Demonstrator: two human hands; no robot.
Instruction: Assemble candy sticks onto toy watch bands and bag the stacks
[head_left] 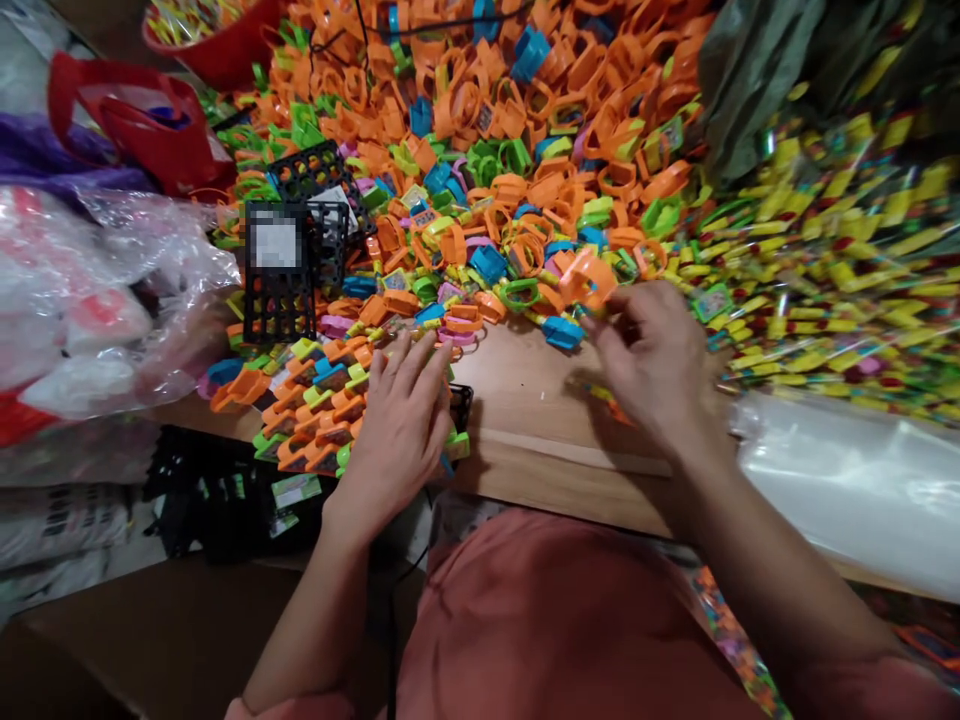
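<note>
My left hand [401,425] lies with its fingers stretched out over the right end of a black grid tray [463,400]. Rows of small plastic toy watches [319,415], mostly orange with some green, yellow and blue, fill that tray. Between the thumb and fingers of my right hand [656,355] is an orange toy watch [589,280], raised at the near edge of the heap. Just below it, a blue toy watch [562,332] rests on the wooden table [525,390]. Motion blurs the right fingertips a little.
A large heap of toy watches [480,110] covers the back. More black grid trays [279,300] stand at left, near clear plastic bags [112,300] and a red basket [210,45]. Yellow wrapped sticks [847,270] and a plastic film roll [847,480] lie at right.
</note>
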